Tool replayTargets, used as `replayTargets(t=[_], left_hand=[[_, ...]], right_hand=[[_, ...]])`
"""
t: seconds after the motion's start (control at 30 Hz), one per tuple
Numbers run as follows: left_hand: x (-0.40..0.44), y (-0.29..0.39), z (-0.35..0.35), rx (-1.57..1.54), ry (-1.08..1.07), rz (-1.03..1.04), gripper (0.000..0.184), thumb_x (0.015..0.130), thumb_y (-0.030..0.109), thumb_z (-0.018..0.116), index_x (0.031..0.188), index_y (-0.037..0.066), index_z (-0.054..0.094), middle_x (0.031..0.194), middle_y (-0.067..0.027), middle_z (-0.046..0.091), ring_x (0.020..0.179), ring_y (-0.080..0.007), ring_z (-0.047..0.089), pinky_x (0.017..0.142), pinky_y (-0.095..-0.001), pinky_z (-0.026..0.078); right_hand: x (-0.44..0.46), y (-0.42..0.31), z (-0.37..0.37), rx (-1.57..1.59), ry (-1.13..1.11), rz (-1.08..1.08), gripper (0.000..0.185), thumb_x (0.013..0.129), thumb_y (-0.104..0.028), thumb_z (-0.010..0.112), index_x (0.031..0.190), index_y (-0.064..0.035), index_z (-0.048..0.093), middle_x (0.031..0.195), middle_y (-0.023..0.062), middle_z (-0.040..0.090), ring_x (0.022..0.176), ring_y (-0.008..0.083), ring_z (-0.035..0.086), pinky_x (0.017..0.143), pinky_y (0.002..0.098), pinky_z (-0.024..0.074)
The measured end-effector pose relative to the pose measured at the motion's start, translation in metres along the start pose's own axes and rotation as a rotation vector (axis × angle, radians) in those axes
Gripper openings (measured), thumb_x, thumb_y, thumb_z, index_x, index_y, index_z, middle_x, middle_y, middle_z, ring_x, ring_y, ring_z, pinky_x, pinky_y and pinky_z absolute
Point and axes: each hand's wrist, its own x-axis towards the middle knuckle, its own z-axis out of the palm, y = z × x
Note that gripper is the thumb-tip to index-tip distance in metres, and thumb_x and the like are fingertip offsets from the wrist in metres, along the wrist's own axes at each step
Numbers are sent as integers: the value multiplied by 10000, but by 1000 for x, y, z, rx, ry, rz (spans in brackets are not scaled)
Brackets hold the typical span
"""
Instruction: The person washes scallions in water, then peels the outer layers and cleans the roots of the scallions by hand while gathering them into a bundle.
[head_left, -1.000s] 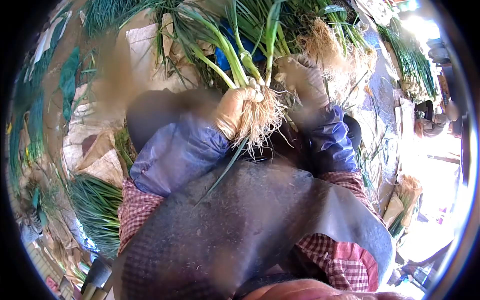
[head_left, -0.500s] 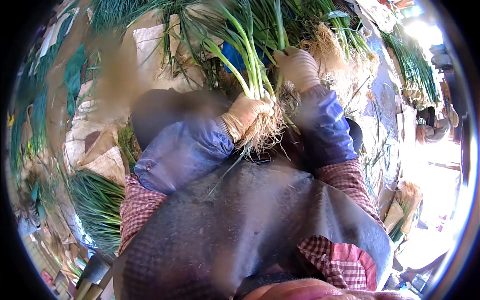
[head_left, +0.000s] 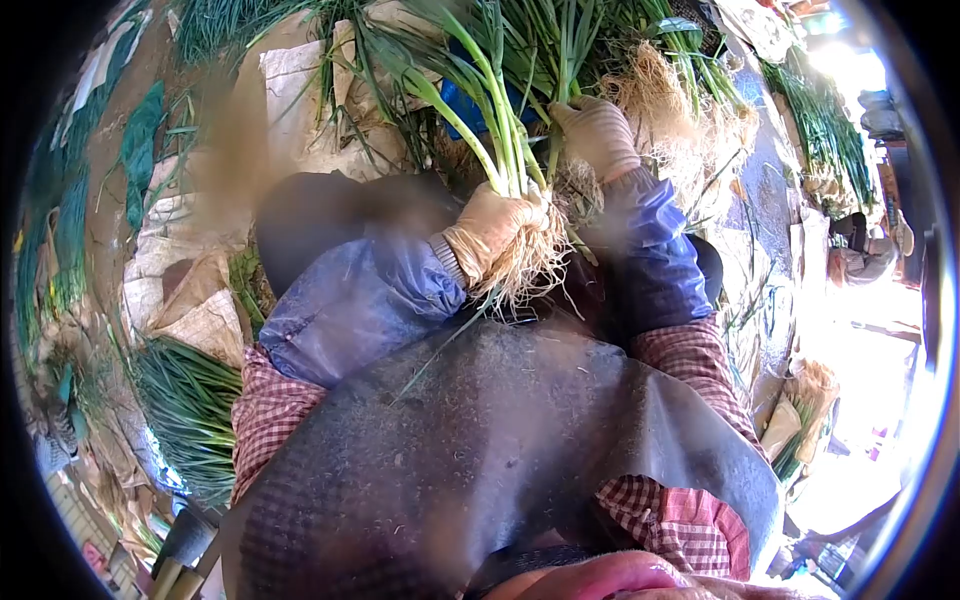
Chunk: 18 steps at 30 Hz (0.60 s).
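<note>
- My left hand [head_left: 488,235], in a pale glove, is clamped around the bottom of a bunch of green onions [head_left: 510,140], just above the roots.
- The bunch stands up from my fist above my lap, leaves spreading away from me; its roots [head_left: 530,265] hang in a pale tangle below my fingers.
- My right hand [head_left: 600,140], gloved too, is up beside the bunch, apart from my left, with its fingertips against a green stalk [head_left: 556,155]; I cannot tell whether they are closed on it.
- Blue sleeves [head_left: 365,305] cover my forearms, with checked cloth [head_left: 275,410] showing above them.
- A dark apron [head_left: 470,430] covers my lap, and a thin leaf [head_left: 440,350] lies across it near the roots.
- Just beyond my right hand lie more onions with bushy roots [head_left: 650,90].
- Something blue [head_left: 462,112] shows behind the leaves I hold.
- To my left, a heap of green leaves [head_left: 185,410] lies near a crumpled sack [head_left: 205,320].
- Well off to my right is another onion pile [head_left: 822,130].
</note>
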Motion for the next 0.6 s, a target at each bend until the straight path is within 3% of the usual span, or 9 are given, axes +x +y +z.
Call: replayTargets(t=[0.17, 0.23, 0.37, 0.47, 0.5, 0.6], left_hand=[[3, -2, -6, 14, 20, -6, 188, 716, -104, 565, 893, -39, 562, 800, -74, 573, 691, -163, 575, 600, -259, 492], [2, -4, -5, 39, 3, 5, 164, 720, -101, 568, 871, -36, 565, 796, -72, 575, 685, -162, 574, 593, -260, 488], [2, -3, -3, 74, 16, 1, 153, 717, -105, 560, 849, -28, 565, 790, -73, 579, 665, -163, 572, 584, -264, 487], [-3, 2, -1, 50, 4, -58, 137, 718, -90, 576, 835, -20, 567, 753, -73, 581, 650, -164, 574, 581, -269, 488], [-3, 4, -2, 59, 20, -77, 127, 721, -78, 586, 831, -18, 566, 734, -71, 579, 647, -165, 578, 577, -272, 488], [1, 6, -6, 75, 50, -69, 143, 717, -57, 606, 854, -29, 576, 701, -68, 583, 676, -167, 591, 603, -265, 493]], right_hand=[[-5, -16, -11, 14, -26, -134, 397, 878, -396, 531, 931, -24, 659, 630, 93, 633, 514, 171, 586, 510, 297, 500], [-5, -29, -20, -294, -100, -16, 388, 880, -394, 521, 937, -36, 660, 615, 77, 622, 485, 154, 564, 508, 289, 505], [12, 2, 14, -360, -149, -112, 297, 885, -319, 544, 948, -53, 660, 599, 47, 610, 477, 113, 551, 468, 257, 490], [13, 24, 26, -70, -4, -269, 177, 886, -192, 560, 962, -67, 660, 594, 31, 607, 482, 68, 550, 406, 219, 460], [-2, 13, 20, 242, 91, -395, 150, 881, -149, 559, 952, -63, 659, 609, 33, 613, 485, 56, 551, 382, 210, 445], [-56, -44, -17, 820, 213, -192, 122, 870, -111, 568, 910, -31, 652, 645, 52, 623, 495, 51, 565, 337, 221, 432]])
